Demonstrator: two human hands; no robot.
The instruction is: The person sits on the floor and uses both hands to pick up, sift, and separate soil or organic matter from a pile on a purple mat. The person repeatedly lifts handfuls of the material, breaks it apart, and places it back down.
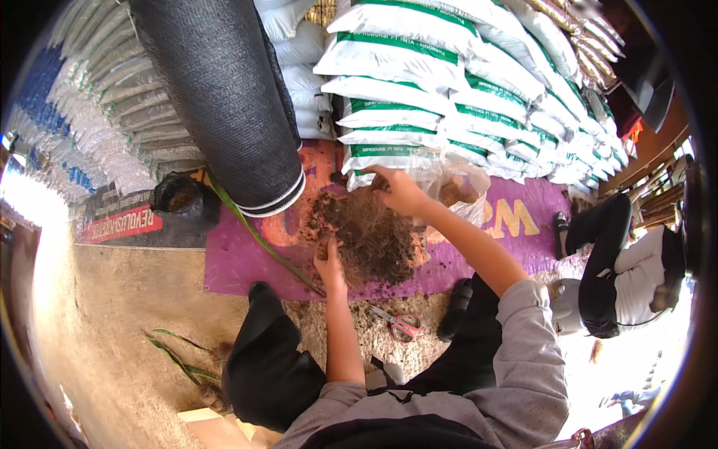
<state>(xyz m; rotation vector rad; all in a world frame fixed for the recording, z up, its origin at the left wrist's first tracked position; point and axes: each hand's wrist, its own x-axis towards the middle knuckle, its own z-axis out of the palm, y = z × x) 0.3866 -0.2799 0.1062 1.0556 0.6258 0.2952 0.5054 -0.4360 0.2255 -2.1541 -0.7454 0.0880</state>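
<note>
A dark, tangled clump of roots and soil (pixel 374 236) lies on a purple printed banner in front of me. My left hand (pixel 329 263) is at its near left edge, fingers curled in on the roots. Over the far side bends my right hand (pixel 396 191), its fingers closed on the root strands; the fingertips are partly hidden. Loose crumbs of soil surround the clump. A long green leaf (pixel 258 239) with pale edges stretches across the banner to my left wrist. Scissors with red handles (pixel 404 326) lie on the floor between my feet.
Beyond the clump stands a clear plastic bag (pixel 467 194) with brown material. A black bag of soil (pixel 179 194) sits left, beside a large black mesh roll (pixel 224 105). White-and-green sacks (pixel 396 90) are stacked behind. More leaves (pixel 176 355) lie left; another person (pixel 628 262) is at right.
</note>
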